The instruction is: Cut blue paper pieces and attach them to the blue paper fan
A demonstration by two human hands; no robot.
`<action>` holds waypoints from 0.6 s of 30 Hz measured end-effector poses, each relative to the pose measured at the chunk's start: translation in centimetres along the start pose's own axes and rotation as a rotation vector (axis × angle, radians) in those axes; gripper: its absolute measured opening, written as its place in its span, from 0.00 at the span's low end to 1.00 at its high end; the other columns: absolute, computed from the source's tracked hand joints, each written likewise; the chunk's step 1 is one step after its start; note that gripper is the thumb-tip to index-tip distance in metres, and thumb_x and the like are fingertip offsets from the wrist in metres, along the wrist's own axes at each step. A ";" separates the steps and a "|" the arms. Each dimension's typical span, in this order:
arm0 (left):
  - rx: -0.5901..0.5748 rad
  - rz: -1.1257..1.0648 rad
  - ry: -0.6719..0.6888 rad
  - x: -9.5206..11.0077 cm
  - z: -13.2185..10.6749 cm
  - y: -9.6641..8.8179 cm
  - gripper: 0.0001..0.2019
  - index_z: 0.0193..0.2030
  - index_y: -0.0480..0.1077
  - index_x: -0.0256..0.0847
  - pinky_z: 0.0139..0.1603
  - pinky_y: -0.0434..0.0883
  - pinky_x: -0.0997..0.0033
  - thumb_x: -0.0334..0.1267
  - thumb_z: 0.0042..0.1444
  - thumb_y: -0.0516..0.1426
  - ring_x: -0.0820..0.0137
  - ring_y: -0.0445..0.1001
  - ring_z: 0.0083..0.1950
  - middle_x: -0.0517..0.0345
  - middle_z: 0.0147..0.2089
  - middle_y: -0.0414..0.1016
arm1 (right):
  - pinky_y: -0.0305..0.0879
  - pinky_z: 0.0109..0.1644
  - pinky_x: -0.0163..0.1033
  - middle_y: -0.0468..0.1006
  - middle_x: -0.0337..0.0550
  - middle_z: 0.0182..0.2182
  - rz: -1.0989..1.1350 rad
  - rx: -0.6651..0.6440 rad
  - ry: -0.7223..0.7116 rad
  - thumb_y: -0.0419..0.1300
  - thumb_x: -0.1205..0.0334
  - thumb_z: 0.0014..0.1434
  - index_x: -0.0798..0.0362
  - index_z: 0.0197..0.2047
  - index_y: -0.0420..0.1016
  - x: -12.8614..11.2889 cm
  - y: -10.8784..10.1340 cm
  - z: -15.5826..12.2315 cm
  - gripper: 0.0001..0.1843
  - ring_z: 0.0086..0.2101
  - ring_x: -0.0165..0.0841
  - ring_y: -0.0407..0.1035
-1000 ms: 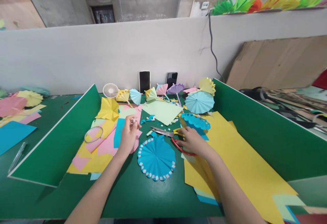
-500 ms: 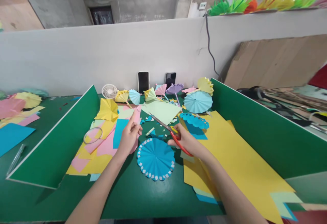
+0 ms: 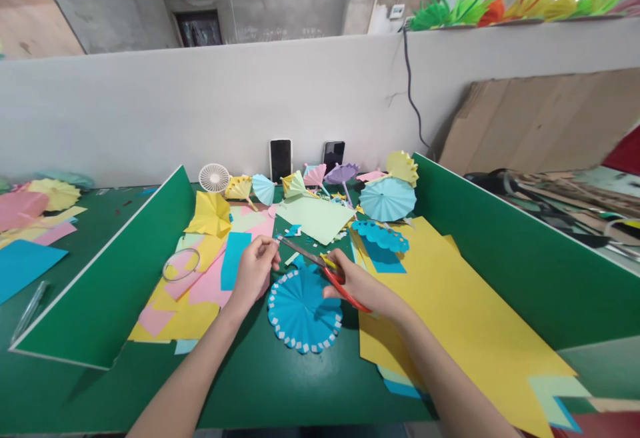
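Observation:
My right hand grips a pair of scissors with red and yellow handles, the blades pointing up and left. Their tips reach my left hand, whose fingers are pinched together. Whatever small thing may be between those fingers is too small to make out. Just below the blades, a round pleated blue paper disc lies flat on the green table, with small white squares along much of its scalloped rim. A scalloped blue paper piece with holes lies beyond my right hand.
Pale green paper and small scraps lie ahead. Yellow sheets spread at right, mixed coloured papers and a roll of clear tape at left. Green dividers flank the area. Paper umbrellas, a fan and two phones stand behind.
My left hand has drawn its extended finger in to a pinch. The scissors in my right hand have moved slightly left and nearer, so their tips now meet the left fingers.

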State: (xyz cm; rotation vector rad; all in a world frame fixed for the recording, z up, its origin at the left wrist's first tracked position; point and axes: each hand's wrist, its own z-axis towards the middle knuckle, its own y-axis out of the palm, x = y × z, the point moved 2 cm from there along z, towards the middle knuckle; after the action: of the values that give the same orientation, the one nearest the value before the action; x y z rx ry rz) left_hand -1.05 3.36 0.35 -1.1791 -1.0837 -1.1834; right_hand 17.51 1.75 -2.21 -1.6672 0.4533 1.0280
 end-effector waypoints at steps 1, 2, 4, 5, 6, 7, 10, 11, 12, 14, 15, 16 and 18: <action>0.000 -0.007 -0.003 0.1 0.0 0.0 0.07 0.25 0.61 0.38 0.21 0.59 0.80 0.39 0.47 0.52 0.80 0.62 0.18 0.67 0.18 0.62 | 0.48 0.24 0.31 0.52 0.29 0.22 0.001 0.001 -0.001 0.57 0.47 0.43 0.50 0.30 0.46 0.0 0.0 0.0 0.24 0.23 0.24 0.46; -0.005 -0.009 -0.007 0.1 0.0 0.0 0.06 0.25 0.61 0.38 0.21 0.59 0.80 0.38 0.46 0.52 0.81 0.62 0.18 0.67 0.18 0.62 | 0.48 0.24 0.31 0.52 0.29 0.22 0.002 0.002 -0.001 0.57 0.47 0.43 0.50 0.30 0.46 0.0 0.1 0.1 0.24 0.23 0.24 0.46; -0.032 0.005 -0.017 0.2 -0.1 0.2 0.05 0.24 0.61 0.37 0.21 0.58 0.80 0.37 0.46 0.51 0.81 0.61 0.17 0.67 0.18 0.62 | 0.49 0.25 0.30 0.53 0.29 0.22 0.005 0.003 -0.001 0.57 0.47 0.43 0.50 0.30 0.46 0.0 0.1 0.1 0.23 0.23 0.24 0.47; -0.053 0.021 -0.022 0.1 -0.1 0.2 0.05 0.24 0.61 0.37 0.20 0.58 0.80 0.37 0.46 0.51 0.81 0.61 0.17 0.67 0.17 0.62 | 0.49 0.25 0.30 0.53 0.29 0.22 0.005 0.006 -0.003 0.57 0.48 0.43 0.50 0.30 0.46 0.0 0.2 0.1 0.23 0.23 0.24 0.47; -0.074 0.037 -0.026 0.1 -0.2 0.3 0.05 0.25 0.61 0.37 0.20 0.58 0.80 0.37 0.46 0.51 0.81 0.61 0.17 0.67 0.17 0.62 | 0.49 0.25 0.30 0.53 0.29 0.21 0.005 0.009 -0.006 0.57 0.48 0.43 0.50 0.30 0.46 0.0 0.2 0.0 0.23 0.23 0.24 0.46; -0.093 0.052 -0.031 0.0 -0.2 0.4 0.05 0.25 0.61 0.37 0.20 0.58 0.80 0.37 0.46 0.51 0.81 0.61 0.17 0.67 0.17 0.62 | 0.49 0.25 0.30 0.53 0.29 0.21 0.005 0.013 -0.012 0.58 0.48 0.43 0.50 0.30 0.46 0.0 0.2 0.0 0.23 0.23 0.24 0.46; -0.123 0.075 -0.042 -0.1 -0.3 0.4 0.06 0.26 0.62 0.38 0.18 0.57 0.81 0.39 0.46 0.51 0.81 0.61 0.17 0.68 0.17 0.62 | 0.49 0.25 0.30 0.53 0.29 0.21 0.009 0.020 -0.021 0.57 0.49 0.43 0.50 0.30 0.47 0.0 0.3 -0.1 0.23 0.23 0.24 0.46; -0.126 0.077 -0.045 -0.2 -0.3 0.4 0.06 0.26 0.62 0.38 0.18 0.56 0.81 0.39 0.47 0.51 0.81 0.61 0.17 0.68 0.17 0.62 | 0.49 0.25 0.30 0.53 0.29 0.22 0.013 0.018 -0.021 0.57 0.49 0.44 0.50 0.30 0.47 0.0 0.4 -0.1 0.22 0.23 0.24 0.46; -0.129 0.079 -0.048 -0.2 -0.3 0.4 0.06 0.26 0.62 0.38 0.18 0.56 0.81 0.39 0.47 0.51 0.81 0.61 0.17 0.68 0.17 0.62 | 0.49 0.25 0.30 0.53 0.29 0.21 0.018 0.016 -0.020 0.57 0.49 0.44 0.50 0.30 0.47 0.0 0.4 -0.1 0.22 0.23 0.24 0.46; -0.134 0.083 -0.050 -0.3 -0.3 0.4 0.06 0.26 0.62 0.38 0.18 0.56 0.81 0.38 0.47 0.51 0.81 0.60 0.17 0.67 0.17 0.62 | 0.48 0.25 0.30 0.53 0.29 0.21 0.032 0.010 -0.022 0.57 0.49 0.44 0.50 0.30 0.46 0.0 0.4 -0.1 0.22 0.23 0.24 0.46; -0.136 0.083 -0.052 -0.3 -0.3 0.4 0.05 0.26 0.62 0.38 0.18 0.56 0.81 0.38 0.47 0.51 0.81 0.60 0.17 0.67 0.17 0.62 | 0.48 0.25 0.30 0.53 0.29 0.21 0.039 0.012 -0.024 0.57 0.49 0.44 0.50 0.29 0.46 -0.1 0.3 -0.1 0.22 0.23 0.25 0.46; -0.138 0.082 -0.052 -0.3 -0.3 0.4 0.05 0.26 0.62 0.38 0.18 0.56 0.81 0.37 0.46 0.51 0.81 0.60 0.17 0.67 0.17 0.62 | 0.48 0.25 0.30 0.52 0.29 0.21 0.043 0.016 -0.026 0.57 0.49 0.44 0.50 0.29 0.46 -0.1 0.3 0.0 0.22 0.23 0.25 0.46; -0.142 0.078 -0.050 -0.3 -0.3 0.5 0.05 0.26 0.62 0.38 0.17 0.56 0.81 0.37 0.46 0.50 0.81 0.60 0.17 0.67 0.17 0.62 | 0.47 0.25 0.30 0.51 0.29 0.21 0.045 0.037 -0.026 0.57 0.48 0.44 0.50 0.28 0.46 -0.3 0.3 0.0 0.22 0.23 0.24 0.45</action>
State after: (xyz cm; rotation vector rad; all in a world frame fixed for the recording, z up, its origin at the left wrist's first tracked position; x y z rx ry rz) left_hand -0.60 3.14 -0.06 -1.3549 -0.9945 -1.1907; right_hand 17.14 1.61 -2.10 -1.6154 0.4918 1.0662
